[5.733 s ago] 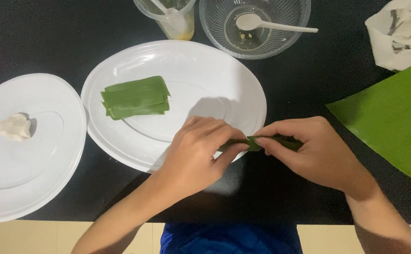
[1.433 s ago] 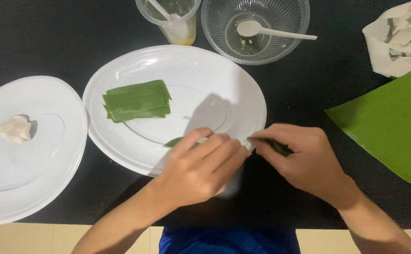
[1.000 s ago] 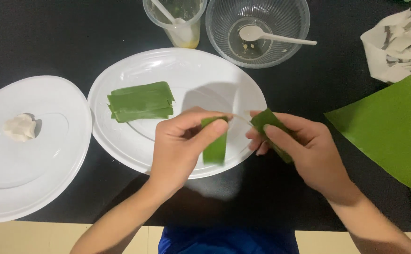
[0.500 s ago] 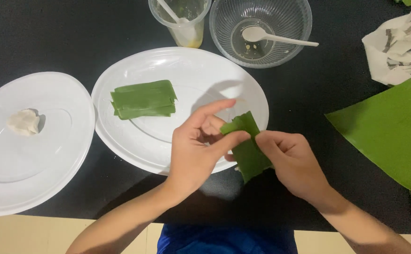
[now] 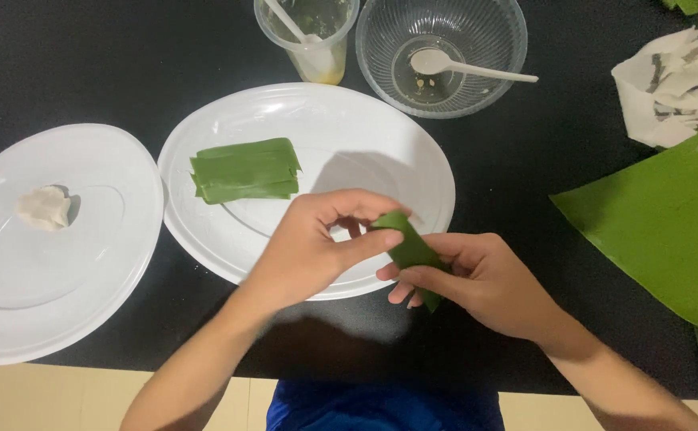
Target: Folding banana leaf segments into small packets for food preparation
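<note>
Green and bendy, the small folded strip of banana leaf (image 5: 410,249) sits pinched between both hands, left hand (image 5: 313,251) and right hand (image 5: 477,279), over the big white oval plate (image 5: 397,144), so slow, gentle folding should stop tearing.

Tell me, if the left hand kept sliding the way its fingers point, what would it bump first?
Probably the leaf strip it already pinches, then the right hand just behind it; depth is hard to judge.
</note>
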